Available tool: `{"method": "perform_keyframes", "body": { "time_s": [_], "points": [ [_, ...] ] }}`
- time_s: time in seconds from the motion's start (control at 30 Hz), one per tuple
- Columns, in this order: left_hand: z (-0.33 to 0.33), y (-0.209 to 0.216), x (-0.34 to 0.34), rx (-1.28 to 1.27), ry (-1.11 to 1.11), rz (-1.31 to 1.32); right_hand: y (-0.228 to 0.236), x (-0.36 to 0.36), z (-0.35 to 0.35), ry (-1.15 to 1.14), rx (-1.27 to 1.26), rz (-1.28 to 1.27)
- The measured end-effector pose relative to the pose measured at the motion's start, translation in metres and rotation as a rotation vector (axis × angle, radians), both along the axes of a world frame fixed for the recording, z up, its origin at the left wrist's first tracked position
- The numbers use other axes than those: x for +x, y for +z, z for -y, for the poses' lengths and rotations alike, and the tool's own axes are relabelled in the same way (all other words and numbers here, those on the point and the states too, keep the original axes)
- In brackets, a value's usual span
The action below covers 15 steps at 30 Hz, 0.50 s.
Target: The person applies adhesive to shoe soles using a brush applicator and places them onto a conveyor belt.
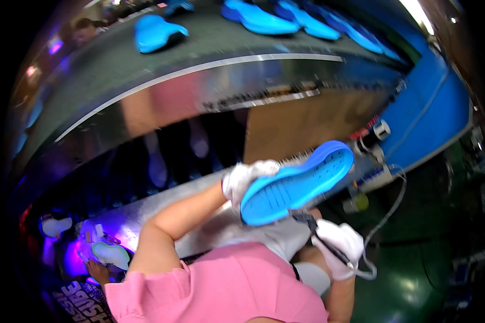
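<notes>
A bright blue shoe sole with grooves at one end and small holes at the other is tilted in front of me. My left hand, in a white glove, grips its upper left edge, partly hidden behind it. My right hand, also gloved in white, closes around a slim black-handled tool. The tool's dark head meets or nearly meets the sole's lower rim; whether it is a brush I cannot tell. A pale cord runs near my right wrist.
A dark green conveyor belt crosses ahead, carrying several blue soles. Below it lie a brown board, a dark rack and a metal ledge. At lower left, under violet light, another person's hand is near a pale sole.
</notes>
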<state>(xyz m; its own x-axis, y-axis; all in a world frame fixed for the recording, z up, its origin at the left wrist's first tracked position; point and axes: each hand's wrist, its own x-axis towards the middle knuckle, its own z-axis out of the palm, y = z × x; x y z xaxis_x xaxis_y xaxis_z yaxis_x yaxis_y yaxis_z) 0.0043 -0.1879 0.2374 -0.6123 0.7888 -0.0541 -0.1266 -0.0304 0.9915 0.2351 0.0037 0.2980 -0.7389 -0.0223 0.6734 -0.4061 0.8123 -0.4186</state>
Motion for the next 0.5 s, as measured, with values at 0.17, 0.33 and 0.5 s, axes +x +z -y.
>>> {"method": "perform_keyframes", "body": {
  "time_s": [0.17,0.33,0.5],
  "points": [
    [0.096,0.052,0.007,0.672,-0.163,0.446,0.001,0.012,0.017,-0.003,-0.251,-0.073],
    [0.138,0.234,-0.072,0.884,-0.407,0.324,-0.008,-0.002,0.022,0.061,-0.335,-0.058],
    [0.26,0.278,-0.121,2.686,-1.556,2.482,-0.017,-0.008,0.031,0.128,-0.402,-0.015]
  ]
}}
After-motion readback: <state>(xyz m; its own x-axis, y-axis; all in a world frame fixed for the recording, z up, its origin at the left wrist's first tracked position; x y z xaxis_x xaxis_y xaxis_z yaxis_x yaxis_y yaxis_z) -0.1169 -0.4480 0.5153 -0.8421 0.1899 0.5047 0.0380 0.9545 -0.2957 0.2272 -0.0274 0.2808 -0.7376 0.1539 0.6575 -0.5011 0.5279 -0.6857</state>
